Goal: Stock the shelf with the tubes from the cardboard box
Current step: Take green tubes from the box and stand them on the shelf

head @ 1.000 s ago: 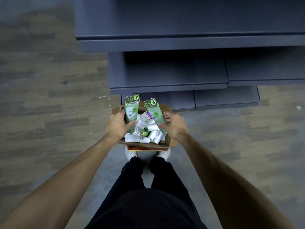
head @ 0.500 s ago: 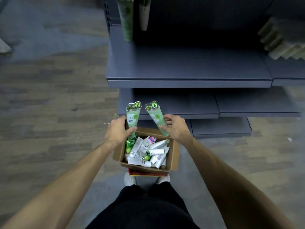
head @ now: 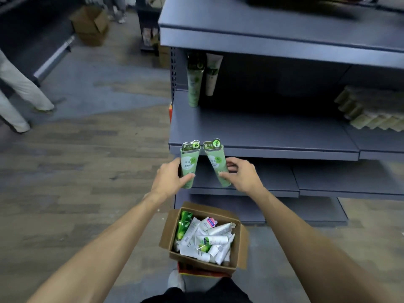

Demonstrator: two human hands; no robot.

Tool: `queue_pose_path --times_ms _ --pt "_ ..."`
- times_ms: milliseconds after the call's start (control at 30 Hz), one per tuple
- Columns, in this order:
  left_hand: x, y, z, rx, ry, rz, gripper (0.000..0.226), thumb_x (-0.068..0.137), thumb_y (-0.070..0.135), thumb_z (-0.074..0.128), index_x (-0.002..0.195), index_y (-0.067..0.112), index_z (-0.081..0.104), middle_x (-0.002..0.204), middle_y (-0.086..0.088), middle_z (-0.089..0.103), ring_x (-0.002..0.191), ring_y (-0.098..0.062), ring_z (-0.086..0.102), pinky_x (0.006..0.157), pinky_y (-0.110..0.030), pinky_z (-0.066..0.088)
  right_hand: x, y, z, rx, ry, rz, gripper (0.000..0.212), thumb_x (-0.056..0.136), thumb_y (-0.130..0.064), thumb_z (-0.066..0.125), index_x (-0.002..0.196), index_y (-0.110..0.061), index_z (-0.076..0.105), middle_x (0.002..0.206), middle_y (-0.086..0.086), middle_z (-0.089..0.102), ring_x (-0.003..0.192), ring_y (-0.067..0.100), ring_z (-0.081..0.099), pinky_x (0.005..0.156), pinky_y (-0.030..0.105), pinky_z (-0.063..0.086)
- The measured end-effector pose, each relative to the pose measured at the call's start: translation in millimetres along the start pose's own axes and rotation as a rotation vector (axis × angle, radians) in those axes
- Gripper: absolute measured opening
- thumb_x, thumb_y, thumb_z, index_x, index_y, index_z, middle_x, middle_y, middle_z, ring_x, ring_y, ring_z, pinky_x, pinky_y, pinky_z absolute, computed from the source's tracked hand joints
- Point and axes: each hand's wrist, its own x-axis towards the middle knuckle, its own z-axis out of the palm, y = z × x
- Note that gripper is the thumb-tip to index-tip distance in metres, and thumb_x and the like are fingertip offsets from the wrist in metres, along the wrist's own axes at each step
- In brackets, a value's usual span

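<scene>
A stocker's left hand (head: pixel 169 179) and right hand (head: pixel 241 174) each close around a green tube, lifted clear of the cardboard box (head: pixel 202 236) that sits on the floor at six o'clock from the hands, still packed with a jumble of mostly white tubes (head: pixel 209 239)

The left tube (head: pixel 189 164) stands nearly upright, its flat crimped end at twelve o'clock and its cap end at six, pinched low on the body between thumb and fingers; the right tube (head: pixel 216 164) leans slightly, crimped end tipped toward eleven o'clock, held the same way near its lower half. The two tubes ride side by side, close together at the top but seemingly not touching

The relation that counts: the middle shelf (head: pixel 262 132) lies at twelve o'clock from both grips, its front lip just behind the tubes' crimped tops in this view. Two tubes already placed (head: pixel 193 84) stand at the shelf's far left corner, at about twelve o'clock from the left hand, long axes vertical. Because the held tubes already point the same way, the coming move looks like a plain carry up and forward with little turning of the wrist. The left hand appears nearer that stocked corner, so its tube seems likely to land first

A bystander's pale trouser legs (head: pixel 19 88) cross the aisle at ten o'clock, well apart from the work
</scene>
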Motion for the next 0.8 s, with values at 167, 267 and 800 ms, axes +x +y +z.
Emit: queue_pose_path --times_ms 167,267,800 --pt "12.1 2.4 -22.6 -0.033 0.057 0.047 0.037 0.077 0.049 0.074 0.104 0.026 0.063 0.09 0.005 0.072 0.08 -0.018 0.065 0.074 -0.036 0.054 17.5 -31.9 -7.9 0.047 0.041 -0.069 0.049 0.078 -0.021 0.08 0.124 -0.017 0.064 0.112 -0.003 0.071 0.103 0.009 0.066 0.095 0.031 0.054" --pt "19.8 3.2 -34.6 -0.039 0.062 0.067 0.038 0.077 0.05 0.074 0.105 0.026 0.063 0.094 0.006 0.073 0.081 -0.015 0.065 0.075 -0.036 0.054 25.1 -51.1 -11.7 0.065 0.053 -0.115 0.046 0.079 -0.019 0.08 0.123 -0.017 0.065 0.112 -0.003 0.071 0.101 0.008 0.067 0.094 0.027 0.054" --pt "70.3 26.4 -63.4 -0.105 0.169 0.093 0.035 0.076 0.041 0.077 0.103 0.024 0.063 0.094 0.006 0.072 0.082 -0.016 0.067 0.079 -0.037 0.055 63.5 -72.8 -7.4 0.028 0.208 -0.075 0.023 0.089 -0.015 0.066 0.105 -0.016 0.05 0.107 0.004 0.065 0.098 0.021 0.064 0.092 0.042 0.052"
